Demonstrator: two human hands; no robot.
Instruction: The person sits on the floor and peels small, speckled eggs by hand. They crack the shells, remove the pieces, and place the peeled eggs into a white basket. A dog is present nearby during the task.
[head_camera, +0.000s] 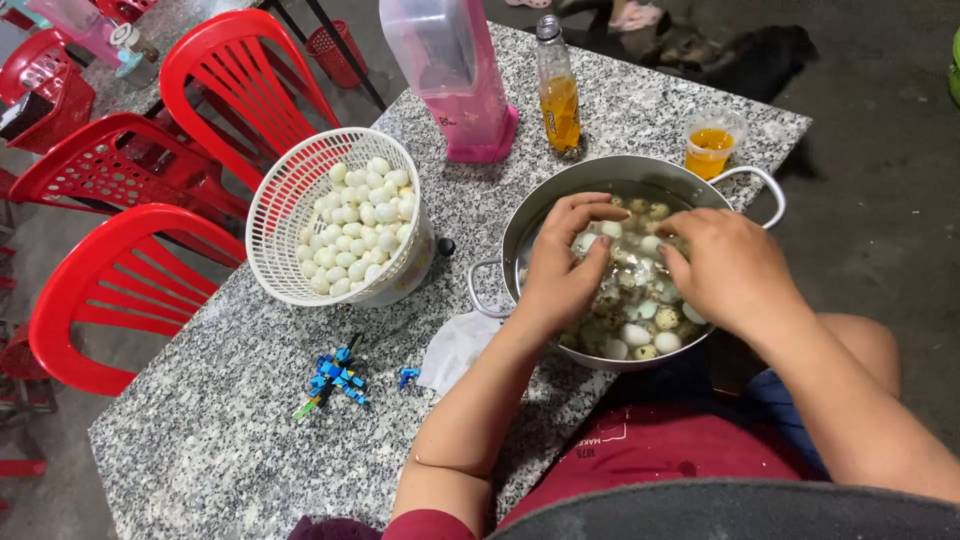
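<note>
A person in a dark red top sits at the near edge of a speckled granite table (230, 420), both bare forearms reaching out over a metal pot (560, 205) that stands just in front of them. The pot, with a looped handle at each side, holds water and a heap of small eggs (630, 335), some speckled brown, some white. The left hand (562, 262) is curled around a small white egg (584, 242), held between thumb and fingertips above the water. The right hand (728, 268) hangs palm down over the right half of the pot, fingers bent toward the left hand; whether it grips anything cannot be told, as its fingertips are turned away from the camera.

On the table to the left of the pot lies a crumpled white tissue (455, 345), and further left a small blue toy built of bricks (335, 380). Beyond these, a white plastic basket (290, 195) tilts toward the pot, filled with peeled white eggs (358, 225). At the far side of the table stand a clear container with a pink base (455, 75), a plastic bottle of orange drink (558, 95) and a clear cup of orange drink (712, 145). Red plastic chairs (120, 270) line the left side of the table.
</note>
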